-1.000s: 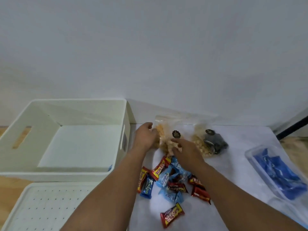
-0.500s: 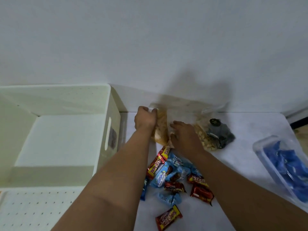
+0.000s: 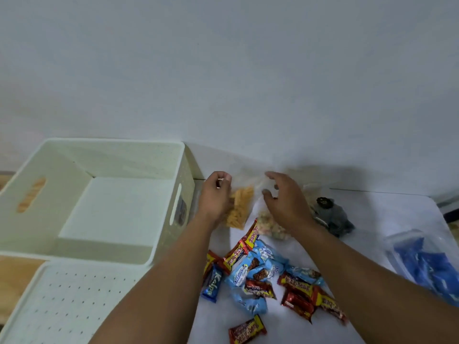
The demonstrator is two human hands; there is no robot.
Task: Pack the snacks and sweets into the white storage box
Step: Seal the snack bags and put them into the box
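Head view, the only one supplied: the white perforated plastic storage box (image 3: 74, 207), at nine o'clock from the hands, stands empty, its floor bare, so in my judgement packing has not begun and every item remains to be moved. Its matching white perforated lid (image 3: 64, 301) lies flat at seven o'clock, just in front of the box. On the white table surface (image 3: 372, 219) a loose heap of small red-and-yellow and pale blue foil-wrapped sweets (image 3: 263, 276) sits at six o'clock, wrappers overlapping, glossy and crinkled. The left hand (image 3: 214, 197) is closed around the upper edge of a clear plastic bag of orange stick snacks (image 3: 239, 208), which appears raised and hangs near the box's right wall. The right hand (image 3: 285, 202) is spread, fingers curled loosely, over a clear bag of pale round snacks (image 3: 269, 225); it appears to grip nothing. At three o'clock lie a dark grey pouch (image 3: 331, 217) and, further out, a clear tub of blue packets (image 3: 427, 264). The bags look soft, light and slippery.
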